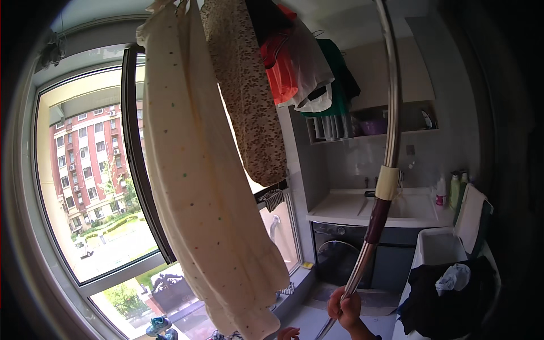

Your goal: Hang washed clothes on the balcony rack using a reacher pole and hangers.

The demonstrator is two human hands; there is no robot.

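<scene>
My right hand [345, 309] is closed around a long metal pole [393, 106], which has a cream band and a dark maroon sleeve on it and runs up out of view. At the bottom edge, the fingers of my left hand [289, 333] show beside the hem of a long cream cloth with small coloured dots [208, 204]; whether they touch it cannot be told. Behind that cloth hangs a brown leaf-patterned garment [250, 93]. Farther back, a red garment [280, 72], a whitish garment [308, 63] and a green garment [333, 63] hang overhead.
Large windows [146, 170] line the left side, with sneakers [158, 325] below. At the back, a white sink counter [340, 208] stands over a front-loading washing machine [340, 255]. Dark clothes [442, 301] lie at the lower right, near a white bin [440, 246].
</scene>
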